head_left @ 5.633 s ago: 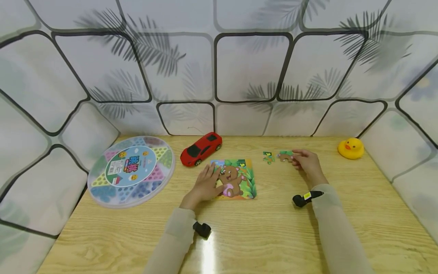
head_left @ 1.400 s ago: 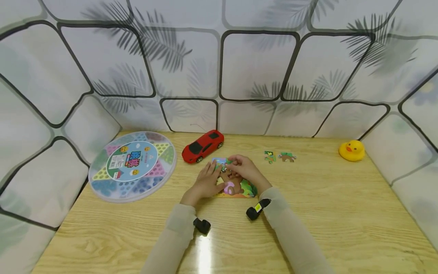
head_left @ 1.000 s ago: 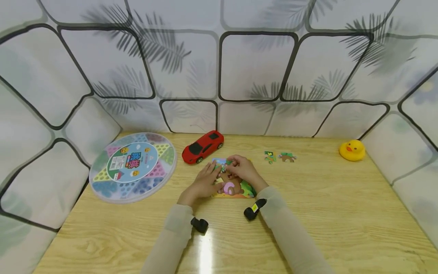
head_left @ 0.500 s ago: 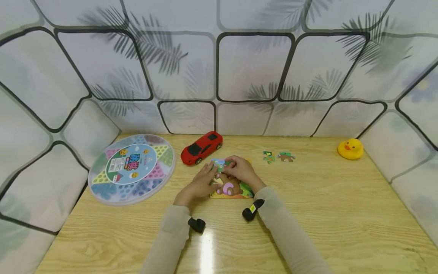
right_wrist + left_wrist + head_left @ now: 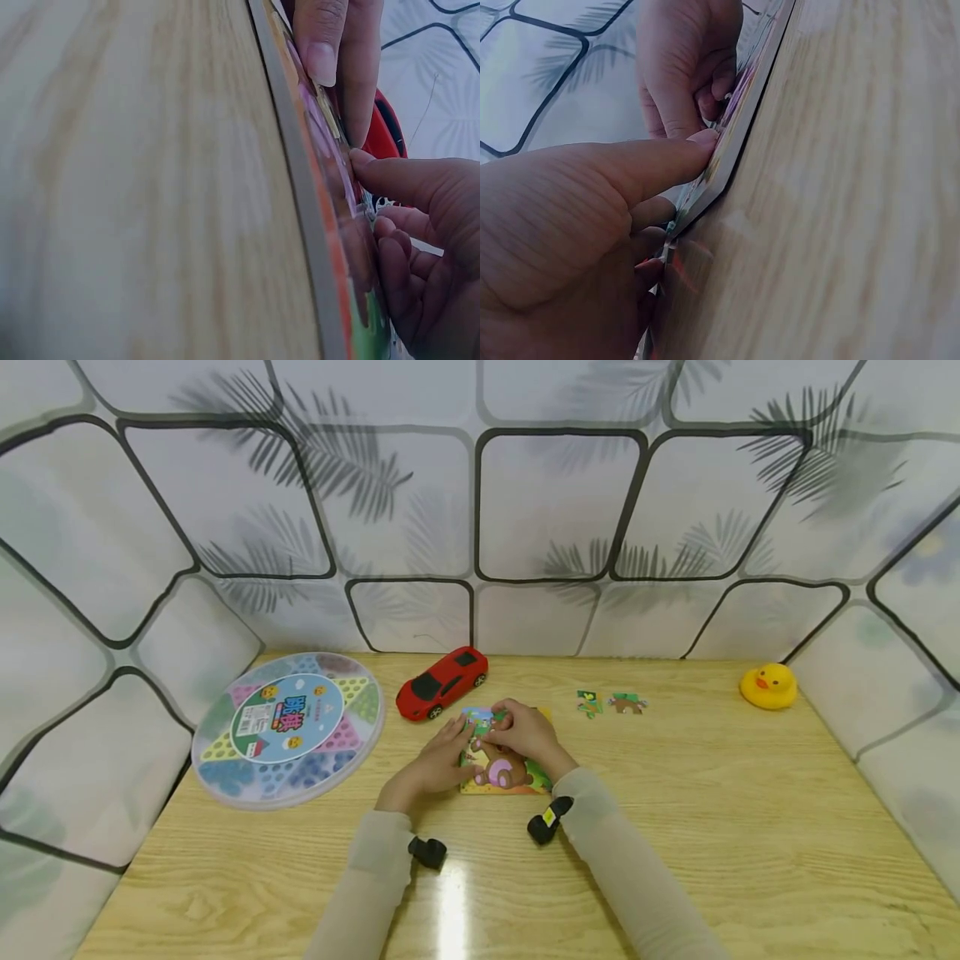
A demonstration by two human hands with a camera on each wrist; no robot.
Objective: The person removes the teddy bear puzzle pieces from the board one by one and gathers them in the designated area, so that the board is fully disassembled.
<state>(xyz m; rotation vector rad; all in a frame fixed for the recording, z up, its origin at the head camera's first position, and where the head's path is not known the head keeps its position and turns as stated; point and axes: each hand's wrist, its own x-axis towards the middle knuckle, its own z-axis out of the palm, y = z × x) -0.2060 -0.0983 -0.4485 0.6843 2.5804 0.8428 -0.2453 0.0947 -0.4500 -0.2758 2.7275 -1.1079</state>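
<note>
A small jigsaw puzzle (image 5: 501,777) with a brown bear picture lies flat in the middle of the table. My right hand (image 5: 534,735) reaches over its upper part, thumb and index fingertip together at a puzzle piece (image 5: 498,717), mostly hidden by the fingers. My left hand (image 5: 437,766) rests along the puzzle's left side, fingers stretched forward. In the left wrist view its thumb (image 5: 697,150) lies on the edge of the puzzle board (image 5: 724,161). Two loose puzzle pieces, one green (image 5: 589,703) and one brown and green (image 5: 627,703), lie to the right.
A red toy car (image 5: 442,683) stands just behind the puzzle's left corner. On the left lies a round Chinese checkers box (image 5: 288,727). A yellow rubber duck (image 5: 768,685) sits at the back right, near the patterned fabric wall (image 5: 555,502).
Since the earliest frame, my right hand has come from the loose pieces to the puzzle's top. It has since edged slightly left. My left hand has slid toward the puzzle's left edge.
</note>
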